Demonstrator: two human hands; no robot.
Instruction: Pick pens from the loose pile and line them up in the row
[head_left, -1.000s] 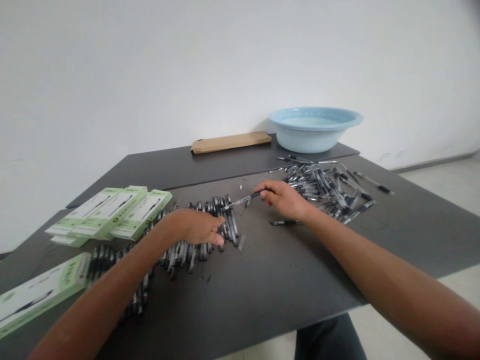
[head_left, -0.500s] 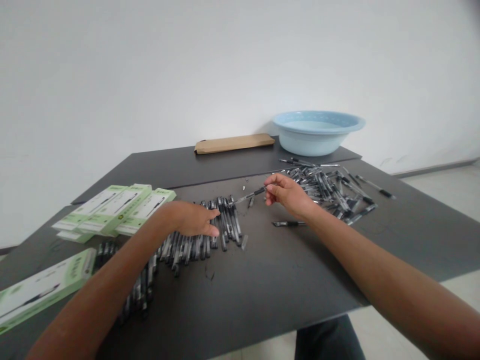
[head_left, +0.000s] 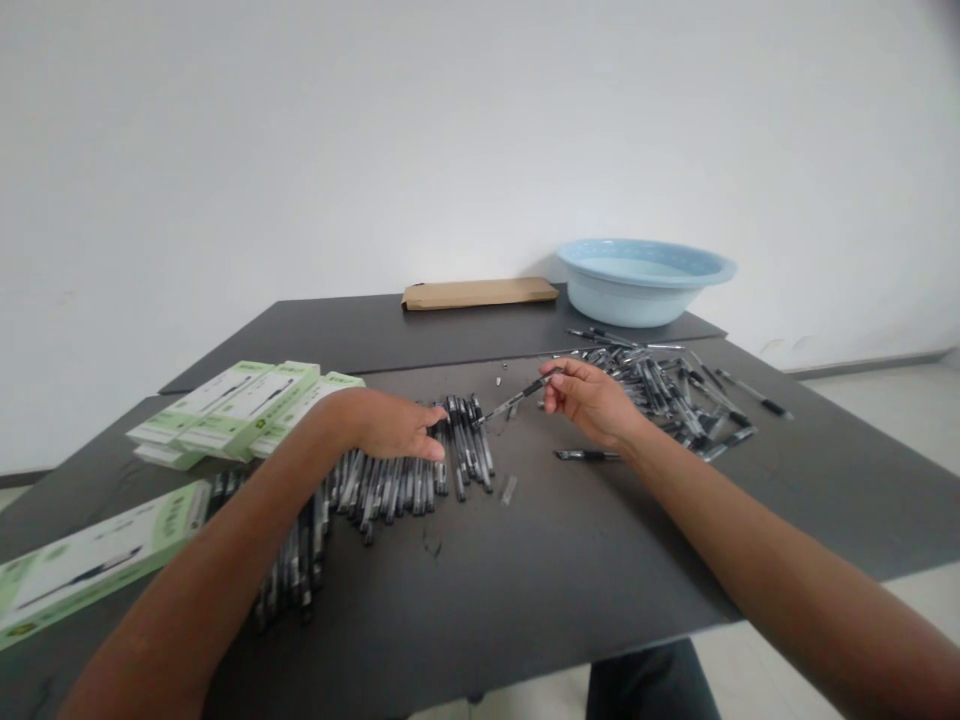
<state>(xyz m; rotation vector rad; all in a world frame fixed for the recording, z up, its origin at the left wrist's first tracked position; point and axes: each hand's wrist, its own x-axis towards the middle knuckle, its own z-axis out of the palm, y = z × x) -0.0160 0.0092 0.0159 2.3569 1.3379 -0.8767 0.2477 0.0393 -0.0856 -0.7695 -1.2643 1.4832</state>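
Observation:
My right hand [head_left: 589, 398] pinches a clear pen [head_left: 516, 400] with a dark grip by one end. The pen slants down to the left, its other end close to the right side of a row of pens [head_left: 390, 487]. Above that row hovers my left hand [head_left: 397, 428], thumb and fingers apart with nothing in between; part of the row is hidden beneath it. A single pen [head_left: 581, 455] lies below my right wrist. To the right of my right hand spreads a loose heap of uncapped pens [head_left: 660, 390]. A small clear piece [head_left: 508, 490] rests beside the row.
Several green-and-white pen boxes [head_left: 247, 410] are stacked at the left, and another box [head_left: 97, 560] lies nearer me. More pens [head_left: 292, 570] sit by my left forearm. At the back are a flat brown cardboard piece [head_left: 480, 293] and a light blue basin [head_left: 637, 290].
The view has shifted slightly. The pen in my right hand slants more steeply, its lower end still near the row. My left hand stays open over the row.

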